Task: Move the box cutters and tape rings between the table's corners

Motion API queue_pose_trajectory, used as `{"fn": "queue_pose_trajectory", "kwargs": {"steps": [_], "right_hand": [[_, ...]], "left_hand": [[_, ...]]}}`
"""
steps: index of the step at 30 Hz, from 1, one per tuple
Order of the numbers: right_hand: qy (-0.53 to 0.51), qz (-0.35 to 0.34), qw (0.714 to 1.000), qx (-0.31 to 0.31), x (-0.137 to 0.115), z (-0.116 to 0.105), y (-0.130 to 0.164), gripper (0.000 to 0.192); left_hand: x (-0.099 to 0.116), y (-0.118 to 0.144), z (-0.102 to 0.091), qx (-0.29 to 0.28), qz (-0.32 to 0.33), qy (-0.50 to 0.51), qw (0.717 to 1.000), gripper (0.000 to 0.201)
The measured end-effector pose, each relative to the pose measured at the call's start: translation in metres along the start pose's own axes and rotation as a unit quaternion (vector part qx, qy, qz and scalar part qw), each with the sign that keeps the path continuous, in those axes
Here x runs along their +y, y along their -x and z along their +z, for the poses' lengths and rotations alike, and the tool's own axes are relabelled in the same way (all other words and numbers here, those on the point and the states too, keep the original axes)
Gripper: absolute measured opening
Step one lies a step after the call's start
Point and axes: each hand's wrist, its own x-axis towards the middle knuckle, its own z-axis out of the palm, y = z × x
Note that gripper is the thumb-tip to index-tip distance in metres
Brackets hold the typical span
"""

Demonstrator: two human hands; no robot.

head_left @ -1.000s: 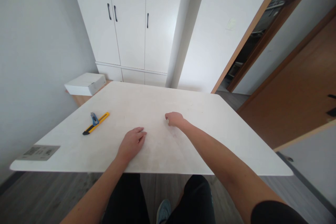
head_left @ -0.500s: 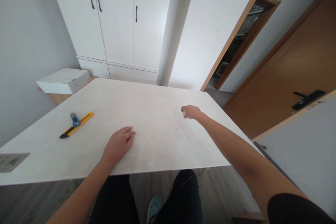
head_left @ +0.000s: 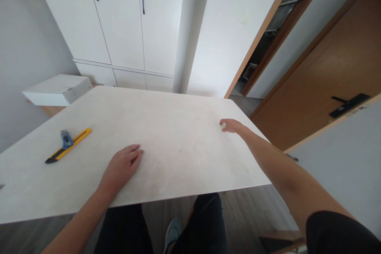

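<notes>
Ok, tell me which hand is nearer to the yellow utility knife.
Left. The left hand lies flat on the table, a short way right of the utility knife. The right hand, closed on something small and white, is far across the table.

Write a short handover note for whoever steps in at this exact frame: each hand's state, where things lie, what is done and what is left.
Left hand: flat, palm down on the white table, holding nothing.
Right hand: closed, with a small white thing showing at its fingertips, too small to identify; it sits near the table's right edge.
Utility knife: yellow and black with a blue part, lying untouched on the left of the table, apart from both hands.
White box: on a low wooden surface beyond the table's far left corner.
Done: the small thing is in the right hand's grip.
Left: the knife has not been picked up.
</notes>
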Motion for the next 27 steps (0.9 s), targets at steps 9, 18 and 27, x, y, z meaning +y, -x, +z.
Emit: {"fn": "queue_pose_trajectory", "kwargs": {"steps": [9, 18, 27], "right_hand": [[0.026, -0.059, 0.998, -0.019, -0.037, 0.014, -0.013, 0.050], [0.045, 0.011, 0.999, -0.004, -0.043, -0.022, 0.016, 0.085], [-0.041, -0.193, 0.976, 0.091, -0.248, -0.073, 0.050, 0.024]], "left_hand": [[0.003, -0.001, -0.003, -0.001, -0.003, 0.004, 1.000, 0.043], [0.004, -0.002, -0.002, 0.013, 0.003, 0.014, 1.000, 0.039], [0.019, 0.000, -0.007, 0.004, -0.007, 0.017, 1.000, 0.029]]}}
